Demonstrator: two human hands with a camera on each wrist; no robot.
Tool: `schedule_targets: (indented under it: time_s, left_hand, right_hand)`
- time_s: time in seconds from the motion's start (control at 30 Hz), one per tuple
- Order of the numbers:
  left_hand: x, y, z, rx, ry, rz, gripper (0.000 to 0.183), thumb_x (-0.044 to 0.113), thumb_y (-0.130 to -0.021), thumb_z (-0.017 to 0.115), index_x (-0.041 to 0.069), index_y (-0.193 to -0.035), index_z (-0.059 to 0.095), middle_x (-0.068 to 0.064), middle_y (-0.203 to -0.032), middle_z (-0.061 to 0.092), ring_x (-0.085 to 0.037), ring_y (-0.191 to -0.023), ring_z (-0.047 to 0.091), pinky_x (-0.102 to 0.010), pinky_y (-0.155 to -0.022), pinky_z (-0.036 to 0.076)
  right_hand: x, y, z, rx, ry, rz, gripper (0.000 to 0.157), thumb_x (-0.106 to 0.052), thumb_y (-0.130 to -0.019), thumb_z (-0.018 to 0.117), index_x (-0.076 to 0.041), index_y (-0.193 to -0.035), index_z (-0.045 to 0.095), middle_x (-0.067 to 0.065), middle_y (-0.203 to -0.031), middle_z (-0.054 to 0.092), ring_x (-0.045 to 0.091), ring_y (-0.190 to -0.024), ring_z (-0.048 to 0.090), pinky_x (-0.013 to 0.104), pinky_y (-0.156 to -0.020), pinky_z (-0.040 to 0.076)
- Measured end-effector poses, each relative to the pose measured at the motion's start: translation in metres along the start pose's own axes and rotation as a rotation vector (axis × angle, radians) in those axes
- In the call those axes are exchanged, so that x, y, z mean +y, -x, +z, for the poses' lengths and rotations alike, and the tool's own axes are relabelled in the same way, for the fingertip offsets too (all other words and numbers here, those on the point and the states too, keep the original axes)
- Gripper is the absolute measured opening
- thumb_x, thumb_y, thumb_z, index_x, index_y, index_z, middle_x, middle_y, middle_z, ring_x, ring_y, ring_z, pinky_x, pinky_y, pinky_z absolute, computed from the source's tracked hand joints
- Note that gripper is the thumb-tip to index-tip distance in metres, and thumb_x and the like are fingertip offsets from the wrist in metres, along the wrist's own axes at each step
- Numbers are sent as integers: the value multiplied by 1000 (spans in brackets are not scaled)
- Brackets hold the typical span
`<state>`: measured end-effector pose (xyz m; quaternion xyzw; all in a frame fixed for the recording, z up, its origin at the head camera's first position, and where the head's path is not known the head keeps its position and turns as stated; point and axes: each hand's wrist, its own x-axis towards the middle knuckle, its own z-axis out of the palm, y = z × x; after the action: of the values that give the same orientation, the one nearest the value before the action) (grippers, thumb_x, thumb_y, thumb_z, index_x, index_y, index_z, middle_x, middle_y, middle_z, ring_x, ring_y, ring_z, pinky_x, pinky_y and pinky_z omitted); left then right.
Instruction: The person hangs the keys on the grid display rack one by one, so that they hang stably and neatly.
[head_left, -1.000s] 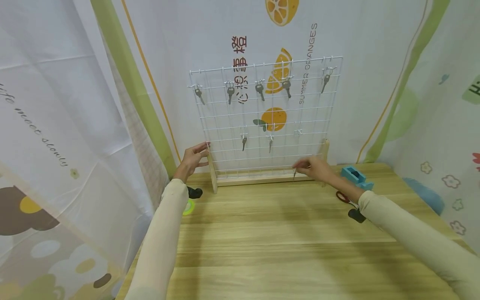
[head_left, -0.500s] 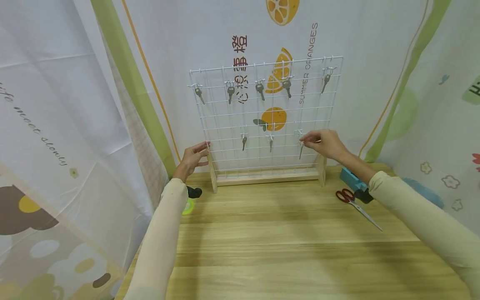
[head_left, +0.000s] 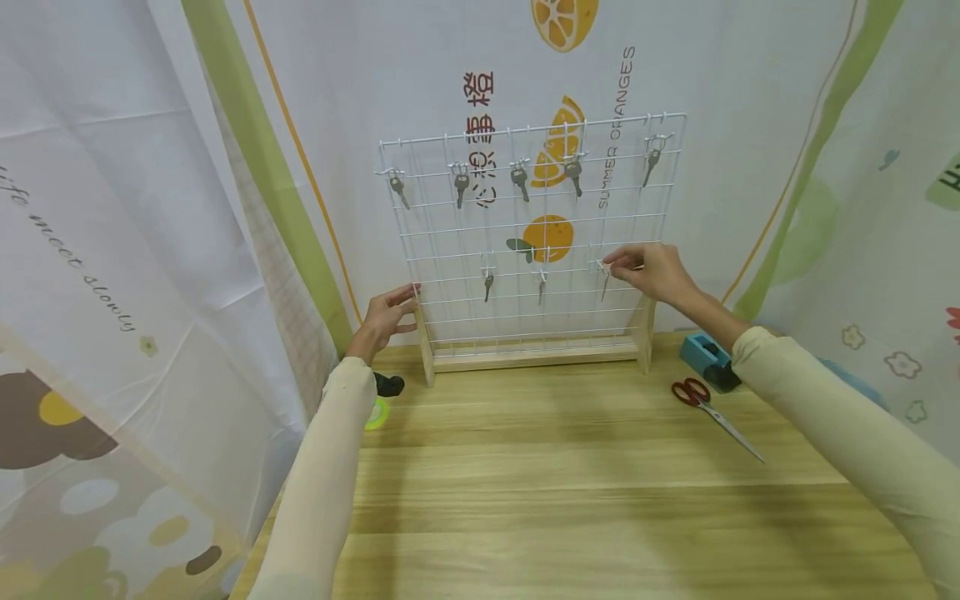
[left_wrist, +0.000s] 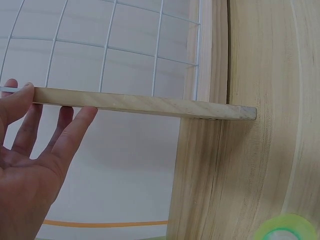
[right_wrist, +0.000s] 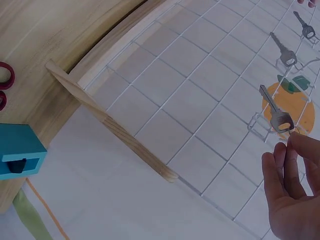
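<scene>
A white wire grid rack stands on a wooden base with a wooden upright at each side. My left hand holds the left upright near its top, thumb on one side and fingers on the other. My right hand pinches a small ring at the head of a silver key. That key hangs down in front of the grid, right at the white hook at lower right. Whether the ring is over the hook is hidden by the fingertips. Other keys hang from hooks in two rows.
Red-handled scissors and a blue tape dispenser lie on the wooden table at right. A black object and a yellow-green tape roll are near my left forearm. A printed curtain hangs behind the rack.
My right hand has risen from near the rack's base to the lower-right hook, carrying the key up with it. The left hand stays on the left upright.
</scene>
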<state>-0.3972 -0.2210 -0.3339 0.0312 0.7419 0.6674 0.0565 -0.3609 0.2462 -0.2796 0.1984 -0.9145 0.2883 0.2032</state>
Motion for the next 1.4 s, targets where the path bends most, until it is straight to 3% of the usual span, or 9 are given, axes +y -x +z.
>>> schedule_targets:
  time_s: [0.13,0.3,0.5,0.77,0.97,1.17,1.4]
  left_hand:
    - [-9,-8,-3,9,5,16,54,5,-109,52,11,-161,38,-12,-169,29,-34,-151,36,-54,-114,46]
    - [-17,-15,-4,22,-2,38,54,8,-109,53,13,-162,38,-11,-168,31,-33,-149,39,-51,-112,48]
    - [-19,-16,-1,27,-5,56,51,8,-109,54,13,-160,43,-11,-167,33,-33,-147,42,-50,-110,51]
    - [-18,-15,1,30,-8,48,52,7,-109,54,12,-160,43,-12,-167,34,-33,-148,42,-51,-110,50]
    - [-17,-15,2,40,-18,54,52,7,-109,55,13,-159,44,-11,-166,36,-33,-147,43,-50,-109,52]
    - [-15,-14,3,45,-48,71,48,8,-109,54,14,-157,49,-11,-165,37,-32,-146,44,-49,-107,53]
    - [-16,-12,3,71,-87,67,47,9,-109,53,9,-156,49,-16,-163,40,-34,-146,44,-53,-111,49]
  right_hand:
    - [4,-4,0,0,7,21,17,-3,-98,71,2,-113,77,23,-101,77,42,-98,74,28,-69,60]
    - [9,-11,5,17,6,14,17,-1,-97,72,3,-112,77,24,-101,77,42,-96,74,35,-71,62]
    - [13,-18,12,35,2,-3,16,1,-95,73,3,-111,78,23,-100,77,41,-94,75,21,-67,57]
    - [18,-21,15,34,-3,19,16,1,-96,72,4,-111,77,23,-100,77,41,-94,75,15,-62,50]
    - [20,-23,17,52,-7,6,15,3,-95,73,5,-109,77,25,-99,76,42,-92,75,26,-66,61]
    - [20,-24,20,56,-24,15,15,4,-94,72,7,-109,77,26,-100,76,43,-92,74,23,-67,61]
    - [17,-24,22,26,-25,30,17,3,-96,71,6,-112,76,26,-105,75,43,-95,73,51,-82,63]
